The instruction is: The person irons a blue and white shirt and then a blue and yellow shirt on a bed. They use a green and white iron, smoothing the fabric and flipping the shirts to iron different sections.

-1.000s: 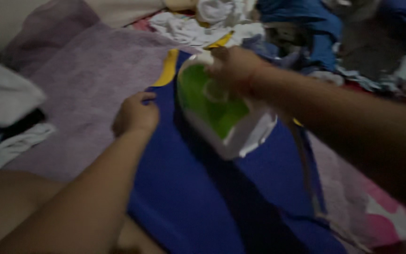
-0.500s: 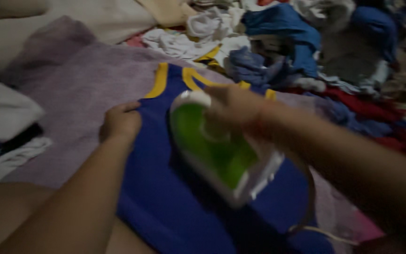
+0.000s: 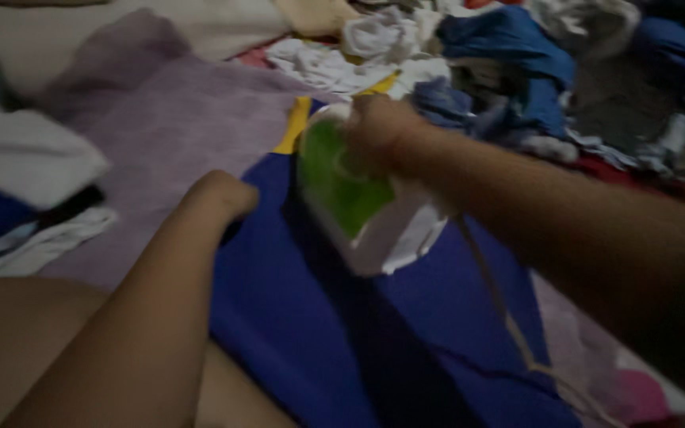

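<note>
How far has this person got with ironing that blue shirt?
Hard to say exactly. In hand: the right hand grips a green and white iron near the yellow-trimmed top of the blue shirt, while the left hand presses the cloth flat on the purple towel. Whether the lower part is already smooth cannot be told in this dim view. Left: a heap of clothes lies behind.

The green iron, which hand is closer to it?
Right. The right hand grips the green iron at its handle. The left hand rests on the blue shirt beside the iron, not touching it.
</note>
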